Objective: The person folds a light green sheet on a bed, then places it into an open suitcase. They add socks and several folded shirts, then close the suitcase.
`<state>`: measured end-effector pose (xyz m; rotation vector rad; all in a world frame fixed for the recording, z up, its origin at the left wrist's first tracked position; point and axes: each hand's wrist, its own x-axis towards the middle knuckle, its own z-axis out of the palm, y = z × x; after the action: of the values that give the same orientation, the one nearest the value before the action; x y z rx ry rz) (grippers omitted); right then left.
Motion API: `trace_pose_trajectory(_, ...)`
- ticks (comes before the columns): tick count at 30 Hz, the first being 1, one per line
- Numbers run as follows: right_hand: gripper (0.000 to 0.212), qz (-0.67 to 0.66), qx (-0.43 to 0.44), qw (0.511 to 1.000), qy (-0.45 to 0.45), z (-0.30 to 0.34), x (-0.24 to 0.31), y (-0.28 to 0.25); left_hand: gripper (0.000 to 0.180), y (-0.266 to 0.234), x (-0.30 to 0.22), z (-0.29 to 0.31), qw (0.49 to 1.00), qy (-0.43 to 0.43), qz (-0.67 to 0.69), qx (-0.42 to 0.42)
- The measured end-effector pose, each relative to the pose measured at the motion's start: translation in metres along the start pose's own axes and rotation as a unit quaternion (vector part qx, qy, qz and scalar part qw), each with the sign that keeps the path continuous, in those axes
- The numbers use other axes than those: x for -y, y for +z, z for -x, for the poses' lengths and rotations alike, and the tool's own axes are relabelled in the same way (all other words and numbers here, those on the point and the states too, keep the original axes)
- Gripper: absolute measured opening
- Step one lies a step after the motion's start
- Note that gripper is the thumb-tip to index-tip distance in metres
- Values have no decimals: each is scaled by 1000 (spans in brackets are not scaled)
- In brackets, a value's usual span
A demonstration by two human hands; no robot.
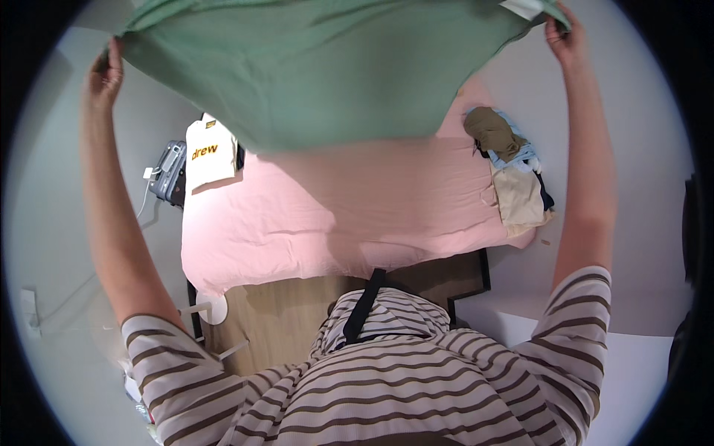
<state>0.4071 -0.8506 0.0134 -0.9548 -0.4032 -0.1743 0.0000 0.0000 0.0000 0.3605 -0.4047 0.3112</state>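
A large green cloth (320, 82) hangs stretched between my raised hands, its lower edge sagging over the far part of the bed. My left hand (108, 70) is closed on its left corner, with the fingers pinching the fabric. At the upper right, my right hand (567, 41) grips the opposite corner, close to a small white tag (523, 7) on the cloth. Its upper part runs out of the picture, so I cannot tell whether it is a garment or a plain sheet.
Below the cloth lies a bed with a pink cover (275, 223). A folded white garment (210, 167) lies on its left side. Piled at the right edge are brown and blue clothes (494, 134) and a beige cloth bag (518, 195). A grey suitcase (171, 172) stands beyond the bed's left edge.
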Motion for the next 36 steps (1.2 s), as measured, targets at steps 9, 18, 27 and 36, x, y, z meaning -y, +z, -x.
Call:
trace_pose_trajectory(9,6,-209,32,975,67,197,44,98,18,126,8,108,856,212,-454,-131)
trace_pose_trajectory(18,13,-60,-131,966,216,353,-7,45,11,51,68,269,819,54,-477,-314)
trace_pose_trajectory(27,37,225,-172,854,436,581,-52,-14,19,-19,120,501,718,-125,-509,-459)
trace_pose_trajectory(36,13,154,-253,807,510,685,-8,-72,28,24,161,573,774,-157,-425,-443)
